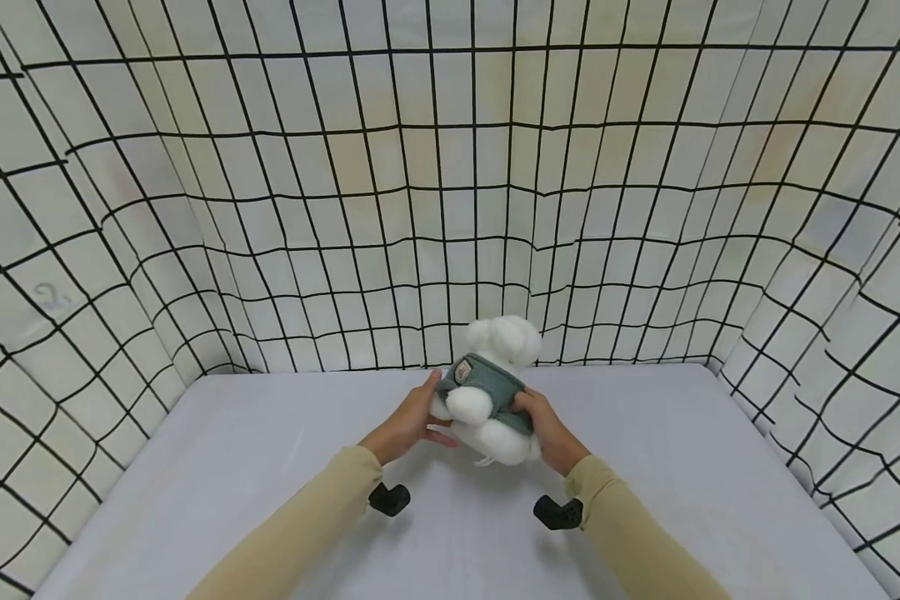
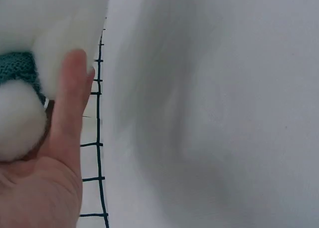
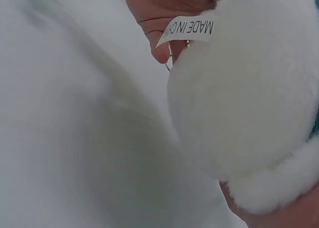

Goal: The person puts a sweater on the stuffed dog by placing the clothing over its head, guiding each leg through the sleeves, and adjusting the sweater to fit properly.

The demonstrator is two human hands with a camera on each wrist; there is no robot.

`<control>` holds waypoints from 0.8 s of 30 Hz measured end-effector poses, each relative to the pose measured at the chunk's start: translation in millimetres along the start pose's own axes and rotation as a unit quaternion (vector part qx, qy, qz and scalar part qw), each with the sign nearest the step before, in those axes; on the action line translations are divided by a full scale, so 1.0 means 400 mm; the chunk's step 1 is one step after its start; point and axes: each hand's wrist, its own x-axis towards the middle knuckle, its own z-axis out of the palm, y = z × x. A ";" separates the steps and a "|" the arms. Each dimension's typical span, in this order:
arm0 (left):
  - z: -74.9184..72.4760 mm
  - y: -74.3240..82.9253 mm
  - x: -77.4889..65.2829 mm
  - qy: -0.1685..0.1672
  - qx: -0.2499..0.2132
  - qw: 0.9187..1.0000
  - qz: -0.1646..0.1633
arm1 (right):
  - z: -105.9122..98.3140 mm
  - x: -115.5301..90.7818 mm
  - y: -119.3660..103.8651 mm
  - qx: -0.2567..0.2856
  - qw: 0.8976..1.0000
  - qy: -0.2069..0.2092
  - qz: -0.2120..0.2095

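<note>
A white plush toy (image 1: 510,446) in a teal knitted sweater (image 1: 493,385) leans to one side above the white tabletop, its rounded head up and toward the back. The left hand (image 1: 408,421) holds it from the left, thumb up along its side and the other fingers lower down. On the right, the right hand (image 1: 549,429) grips the sweater and the toy's body. Close up, the left wrist view shows the left hand (image 2: 55,158) against the fluffy body. A white tag (image 3: 192,28) printed "MADE IN" hangs from the toy's underside in the right wrist view.
Under the toy lies a white tabletop (image 1: 270,467). White walls covered by a black grid net (image 1: 420,217) rise at the back and both sides. A black wrist device (image 1: 390,500) sits below the left wrist, another black device (image 1: 558,512) below the right.
</note>
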 end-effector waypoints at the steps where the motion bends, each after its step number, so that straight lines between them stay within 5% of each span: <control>1: -0.002 0.000 -0.001 -0.011 -0.008 1.000 0.005 | 0.002 0.002 0.000 -0.004 1.000 0.001 -0.003; 6: -0.009 -0.004 -0.004 -0.038 -0.021 0.998 0.043 | 0.003 0.009 0.000 -0.059 0.997 0.029 -0.043; 14: -0.018 -0.006 -0.006 0.048 0.050 0.991 0.110 | -0.005 0.014 -0.008 -0.216 0.958 0.135 -0.135; 20: -0.015 0.006 0.002 0.092 0.110 0.982 0.124 | -0.014 0.010 -0.017 -0.159 0.980 0.071 -0.099; 24: -0.009 0.008 0.008 0.098 0.163 0.973 0.128 | -0.015 0.012 -0.009 -0.182 0.976 0.053 -0.110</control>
